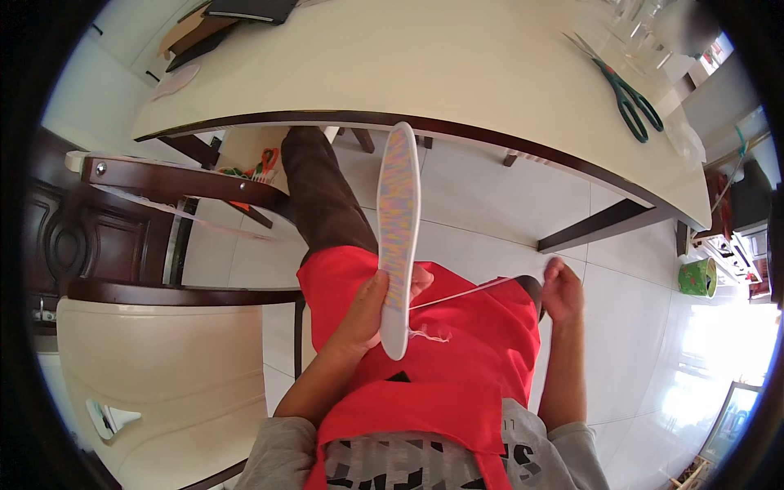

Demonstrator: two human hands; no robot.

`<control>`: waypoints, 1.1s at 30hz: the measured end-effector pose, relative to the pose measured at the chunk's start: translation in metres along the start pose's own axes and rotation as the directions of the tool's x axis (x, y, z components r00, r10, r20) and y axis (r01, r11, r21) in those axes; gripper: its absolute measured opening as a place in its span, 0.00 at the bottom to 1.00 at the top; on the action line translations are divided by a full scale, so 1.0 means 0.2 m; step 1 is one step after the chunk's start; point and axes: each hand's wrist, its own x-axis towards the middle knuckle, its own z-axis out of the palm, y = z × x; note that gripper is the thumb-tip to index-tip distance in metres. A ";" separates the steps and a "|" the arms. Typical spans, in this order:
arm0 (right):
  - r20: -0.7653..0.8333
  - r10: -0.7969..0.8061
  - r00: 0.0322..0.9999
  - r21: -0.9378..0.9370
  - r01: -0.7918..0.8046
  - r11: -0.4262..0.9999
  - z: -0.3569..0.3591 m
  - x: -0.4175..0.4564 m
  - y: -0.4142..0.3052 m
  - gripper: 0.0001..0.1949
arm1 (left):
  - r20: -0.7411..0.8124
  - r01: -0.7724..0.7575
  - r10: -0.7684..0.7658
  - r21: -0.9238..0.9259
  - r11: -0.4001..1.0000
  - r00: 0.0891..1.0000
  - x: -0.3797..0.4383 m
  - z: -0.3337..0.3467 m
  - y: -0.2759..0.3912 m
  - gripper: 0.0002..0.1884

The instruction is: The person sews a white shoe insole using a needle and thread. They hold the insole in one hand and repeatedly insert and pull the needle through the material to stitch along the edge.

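My left hand (362, 309) grips a long white sole-shaped piece (399, 208), likely a shoe insole, near its lower end. It is held upright above my lap, its face covered with a pastel pattern of pink, yellow and blue stitches. A pale thread (468, 291) runs taut from its right side towards my right hand (562, 293), which is raised beside my right knee with the fingers closed on the thread. Whether a needle is in those fingers cannot be made out. Frayed thread ends (433, 335) hang from the lower edge over my red apron (453, 373).
Ahead is a cream table (429, 61) with green-handled scissors (625, 92) and glass jars (649, 43) at the right. Left of me stands a cream chair (165, 361) with wooden arms. Pink yarn (190, 215) hangs from one arm (184, 177). A green bin (697, 277) sits on the tiled floor.
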 end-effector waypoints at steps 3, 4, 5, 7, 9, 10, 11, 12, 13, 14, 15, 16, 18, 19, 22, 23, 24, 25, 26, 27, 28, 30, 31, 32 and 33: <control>-0.264 -0.199 0.944 -0.052 0.192 0.980 -0.10 -0.04 -0.14 0.10 | 0.127 0.009 0.021 -0.231 0.973 0.992 -0.02 0.00 0.03 0.22; -0.302 -0.281 0.911 -0.055 0.277 0.959 -0.17 -0.05 -0.19 0.12 | 0.199 -0.003 0.070 -0.319 0.948 0.977 -0.03 0.03 0.07 0.18; -0.409 -0.286 0.867 0.017 0.321 0.947 -0.25 -0.04 -0.24 0.14 | 0.247 -0.013 0.121 -0.397 0.918 0.961 -0.03 0.02 0.06 0.18; -0.466 -0.422 0.777 0.019 0.486 0.874 -0.40 -0.05 -0.32 0.15 | 0.326 -0.025 0.237 -0.542 0.840 0.915 -0.03 -0.02 0.04 0.17; -0.588 -0.491 0.643 0.010 0.612 0.791 -0.53 -0.07 -0.40 0.14 | 0.319 -0.003 0.228 -0.576 0.818 0.920 -0.04 -0.03 0.07 0.17; -0.651 -0.505 0.566 -0.021 0.652 0.758 -0.60 -0.08 -0.44 0.13 | 0.321 0.004 0.239 -0.605 0.796 0.916 -0.04 -0.03 0.08 0.17; -0.658 -0.574 0.488 -0.131 0.676 0.726 -0.63 -0.10 -0.46 0.12 | 0.319 0.007 0.253 -0.633 0.774 0.913 -0.05 -0.04 0.10 0.17; -0.655 -0.647 0.389 -0.249 0.698 0.672 -0.78 -0.12 -0.53 0.12 | 0.306 0.028 0.248 -0.679 0.733 0.919 -0.04 -0.04 0.11 0.16; -0.689 -0.678 0.257 -0.330 0.722 0.609 -0.78 -0.15 -0.54 0.12 | 0.278 0.030 0.249 -0.722 0.692 0.928 -0.06 -0.05 0.13 0.16; -0.675 -0.704 0.221 -0.359 0.736 0.574 -0.87 -0.19 -0.57 0.13 | 0.262 0.045 0.245 -0.763 0.645 0.934 -0.06 -0.06 0.14 0.15; -0.675 -0.711 0.197 -0.377 0.736 0.562 -0.93 -0.22 -0.59 0.11 | 0.246 0.057 0.240 -0.801 0.596 0.939 -0.06 -0.07 0.14 0.15; -0.688 -0.710 0.153 -0.425 0.707 0.565 -0.89 -0.25 -0.57 0.10 | 0.301 0.128 0.237 -0.824 0.551 0.924 -0.06 -0.06 0.15 0.12; -0.671 -0.727 0.148 -0.497 0.638 0.589 -0.98 -0.26 -0.55 0.09 | 0.340 0.180 0.202 -0.814 0.552 0.918 -0.07 -0.03 0.15 0.13; -0.661 -0.736 0.145 -0.531 0.603 0.596 -0.99 -0.26 -0.54 0.09 | 0.378 0.218 0.191 -0.803 0.555 0.906 -0.07 -0.03 0.12 0.15; -0.629 -0.743 0.228 -0.543 0.555 0.630 -0.94 -0.26 -0.41 0.09 | 0.322 0.181 0.084 -0.708 0.683 0.943 -0.09 -0.02 0.04 0.18; -0.642 -0.714 0.279 -0.514 0.535 0.670 -0.96 -0.25 -0.39 0.07 | 0.300 0.180 0.045 -0.680 0.711 0.953 -0.10 -0.02 0.03 0.19; -0.634 -0.708 0.310 -0.514 0.514 0.686 -1.02 -0.24 -0.39 0.07 | 0.247 0.186 -0.034 -0.625 0.758 0.968 -0.09 0.02 0.06 0.22; -0.624 -0.697 0.352 -0.515 0.486 0.706 -1.03 -0.22 -0.37 0.06 | 0.210 0.198 -0.088 -0.587 0.785 0.974 -0.10 0.03 0.06 0.24; -0.609 -0.696 0.379 -0.516 0.477 0.711 -1.03 -0.20 -0.34 0.06 | 0.201 0.203 -0.105 -0.569 0.797 0.974 -0.10 0.04 0.06 0.25; -0.594 -0.690 0.414 -0.512 0.466 0.721 -0.99 -0.18 -0.30 0.05 | 0.191 0.209 -0.122 -0.547 0.811 0.974 -0.11 0.06 0.05 0.25; -0.578 -0.682 0.448 -0.509 0.455 0.730 -0.95 -0.17 -0.26 0.05 | 0.181 0.216 -0.142 -0.508 0.834 0.973 -0.11 0.07 0.05 0.25; -0.557 -0.667 0.494 -0.520 0.419 0.745 -0.86 -0.17 -0.19 0.05 | 0.171 0.251 -0.189 -0.499 0.829 0.967 -0.12 0.09 0.03 0.25; -0.539 -0.662 0.521 -0.530 0.401 0.747 -0.81 -0.15 -0.16 0.05 | 0.164 0.257 -0.201 -0.492 0.832 0.966 -0.13 0.09 0.03 0.25; -0.519 -0.656 0.549 -0.543 0.381 0.748 -0.77 -0.13 -0.13 0.05 | 0.162 0.249 -0.193 -0.492 0.834 0.968 -0.15 0.09 0.02 0.25; -0.502 -0.651 0.570 -0.557 0.362 0.747 -0.75 -0.12 -0.11 0.05 | 0.163 0.248 -0.191 -0.494 0.833 0.968 -0.16 0.08 0.01 0.25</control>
